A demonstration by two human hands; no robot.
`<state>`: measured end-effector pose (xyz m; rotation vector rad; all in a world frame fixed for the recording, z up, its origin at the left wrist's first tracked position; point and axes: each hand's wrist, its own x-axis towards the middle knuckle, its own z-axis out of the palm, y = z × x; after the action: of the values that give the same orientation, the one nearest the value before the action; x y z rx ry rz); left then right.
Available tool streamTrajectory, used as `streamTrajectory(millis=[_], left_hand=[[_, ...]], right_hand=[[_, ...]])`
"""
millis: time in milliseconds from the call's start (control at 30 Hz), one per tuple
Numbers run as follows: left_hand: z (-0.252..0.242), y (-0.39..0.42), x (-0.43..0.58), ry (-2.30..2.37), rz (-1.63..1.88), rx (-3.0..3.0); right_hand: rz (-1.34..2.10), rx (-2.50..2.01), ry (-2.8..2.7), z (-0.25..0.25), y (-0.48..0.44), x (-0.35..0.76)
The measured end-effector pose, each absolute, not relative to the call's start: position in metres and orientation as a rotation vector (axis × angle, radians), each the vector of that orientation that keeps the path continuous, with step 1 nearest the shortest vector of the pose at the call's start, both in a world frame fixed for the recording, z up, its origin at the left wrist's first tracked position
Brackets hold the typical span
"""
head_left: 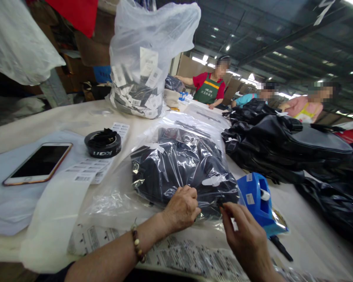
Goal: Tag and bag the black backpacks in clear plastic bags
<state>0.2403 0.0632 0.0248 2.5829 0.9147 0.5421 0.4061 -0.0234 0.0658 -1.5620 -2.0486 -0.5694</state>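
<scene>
A black bag [182, 168] lies inside a clear plastic bag [114, 203] on the table in front of me, with white tags showing through the film. My left hand [182, 207], a bead bracelet on its wrist, is curled closed on the near edge of the plastic. To its right, my right hand [245, 231] pinches the near right corner of the same plastic between thumb and fingers. A blue tape dispenser [254, 199] stands just beyond the right hand, with a black strap [281, 248] beside it.
On the left lie a phone [38, 163], a roll of black lettered tape [102, 144] and label sheets [91, 170]. A large plastic sack of tags [138, 98] stands behind. Black bags [282, 141] are heaped at right. Several people [210, 88] work across the table.
</scene>
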Motion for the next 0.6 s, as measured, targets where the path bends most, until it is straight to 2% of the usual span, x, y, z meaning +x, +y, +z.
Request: streamTrajectory(millis=[67,267,400,600], left_hand=[[0.025,0.063,0.241,0.912,0.549,2.593],[0.033,0.054,0.223,0.785,0.544,2.747],[0.029,0.043,0.179,0.788,0.603,2.97],[0.015,0.041,0.101,1.059,0.636,3.097]], right_hand=[[-0.549,-1.448,-2.086,0.043,-0.032,0.397],[-0.791,-1.382,-2.198,-0.013,-0.033,0.393],[-0.793,-1.37,-2.187,-0.016,-0.032,0.396],[-0.752,-1.398,-2.152,-0.015,-0.034,0.394]])
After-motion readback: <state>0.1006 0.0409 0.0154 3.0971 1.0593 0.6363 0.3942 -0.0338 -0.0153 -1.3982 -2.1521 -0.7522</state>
